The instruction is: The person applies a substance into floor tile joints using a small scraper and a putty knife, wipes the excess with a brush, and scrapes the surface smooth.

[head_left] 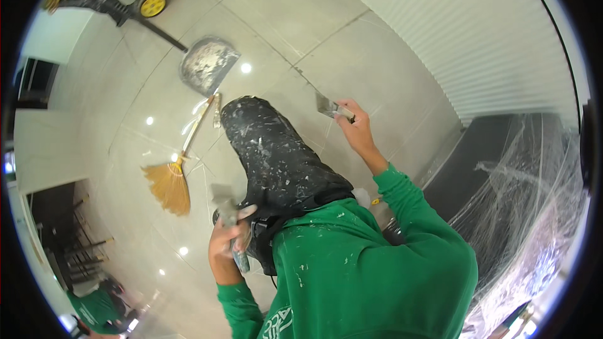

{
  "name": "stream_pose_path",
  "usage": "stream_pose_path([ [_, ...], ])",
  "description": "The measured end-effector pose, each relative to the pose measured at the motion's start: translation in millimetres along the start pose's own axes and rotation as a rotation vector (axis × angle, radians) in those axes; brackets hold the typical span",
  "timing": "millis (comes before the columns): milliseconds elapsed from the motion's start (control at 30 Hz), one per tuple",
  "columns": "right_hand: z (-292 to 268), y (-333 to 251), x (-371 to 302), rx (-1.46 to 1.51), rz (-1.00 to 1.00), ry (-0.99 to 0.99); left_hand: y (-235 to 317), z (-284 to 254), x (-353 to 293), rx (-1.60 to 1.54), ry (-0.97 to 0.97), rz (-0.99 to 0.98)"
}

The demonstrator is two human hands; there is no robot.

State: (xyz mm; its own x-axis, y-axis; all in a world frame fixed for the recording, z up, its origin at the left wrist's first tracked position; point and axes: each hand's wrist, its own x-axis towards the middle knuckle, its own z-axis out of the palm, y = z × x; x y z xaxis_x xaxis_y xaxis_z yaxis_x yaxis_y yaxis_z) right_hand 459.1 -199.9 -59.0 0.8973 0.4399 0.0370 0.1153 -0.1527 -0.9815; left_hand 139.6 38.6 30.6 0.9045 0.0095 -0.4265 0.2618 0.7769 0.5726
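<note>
Right hand (pixel 355 127) curled round a flat metal scraper (pixel 327 106), tip by a tile seam (pixel 303 74); contact unclear. Left hand (pixel 230 236) closed on a second scraper (pixel 223 196), blade blurred. Beyond: straw broom (pixel 168 185), dustpan (pixel 189 70) with white crumbs (pixel 210 63), glossy grey floor (pixel 361 66). Crinkled clear plastic (pixel 502 213), cut off right.

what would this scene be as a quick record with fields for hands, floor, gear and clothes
left hand: holds a scraper, blade blurred
right hand: holds a second scraper, blade near a tile joint; contact unclear
floor: pale large tiles, dark joints
dustpan: long-handled, whitish debris inside
broom: straw-coloured bristles, lying on the floor
trousers: dark, white-spotted
person's right side: clear plastic film beside a dark surface
</note>
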Motion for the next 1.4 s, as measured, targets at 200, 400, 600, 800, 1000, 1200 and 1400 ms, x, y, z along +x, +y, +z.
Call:
stream_pose_path([
  [200, 26.7, -166.8, -17.6, -0.047, -0.84, -0.48, 41.7, 43.6, 38.2, 0.185, -0.251, -0.248],
  [400, 26.5, -169.3, -12.1, -0.113, -1.129, -0.677, 76.8, 72.3, 47.7, 0.432, -0.513, -0.349],
  [600, 15.2, -47.0, 61.8, -0.573, -0.957, -0.675, 54.5, 16.4, 29.6, 0.328, -0.31, -0.077],
  [800, 13.1, 145.3, 166.6, -0.834, -0.671, -0.509, 16.5, -25.3, -29.4, -0.159, -0.059, 0.233],
  [1000, 47.3, 225.8, 230.0, -0.942, -0.61, -0.504, -47.9, -52.7, -96.1, -0.135, 0.032, 0.461],
  [1200, 69.2, 254.0, 262.5, -1.034, -0.658, -0.538, -83.3, -41.5, -124.1, -0.181, 0.275, 0.582],
  [1400, 68.5, 257.9, 246.5, -1.104, -0.603, -0.647, -60.5, -26.5, -109.8, -0.171, 0.304, 0.527],
])
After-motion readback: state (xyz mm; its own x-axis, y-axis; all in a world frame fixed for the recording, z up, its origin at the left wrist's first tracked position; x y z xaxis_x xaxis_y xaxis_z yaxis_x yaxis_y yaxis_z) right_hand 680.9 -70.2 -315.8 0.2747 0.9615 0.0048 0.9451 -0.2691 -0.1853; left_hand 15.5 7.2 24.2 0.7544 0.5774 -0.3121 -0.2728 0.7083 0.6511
